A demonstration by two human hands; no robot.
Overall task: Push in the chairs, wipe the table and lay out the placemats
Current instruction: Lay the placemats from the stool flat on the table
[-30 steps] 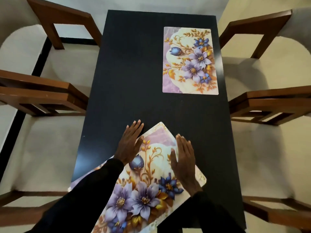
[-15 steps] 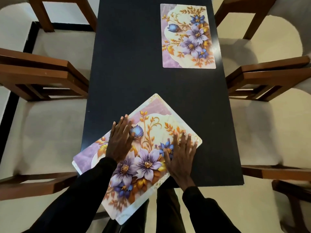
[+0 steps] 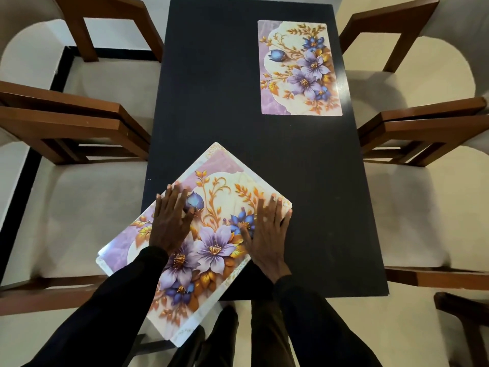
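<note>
A floral placemat [image 3: 211, 186] lies turned at an angle on the near left part of the black table [image 3: 238, 88], its lower corners hanging past the table's near and left edges. A thin second edge shows beneath it, so it may be a small stack. My left hand [image 3: 170, 222] lies flat on its left half, fingers straight. My right hand [image 3: 268, 231] presses flat on its right corner, fingers straight. Another floral placemat [image 3: 300, 68] lies square at the far right of the table.
Wooden chairs with pale cushions stand along both long sides: two on the left [image 3: 68, 123] and two on the right [image 3: 423, 128]. A dark wooden piece [image 3: 465, 313] shows at the bottom right. My legs stand at the table's near end.
The angled placemat slid toward me and left under both hands, and now overhangs the table's near corner. My right hand shifted onto its right corner. My head view also moved.
</note>
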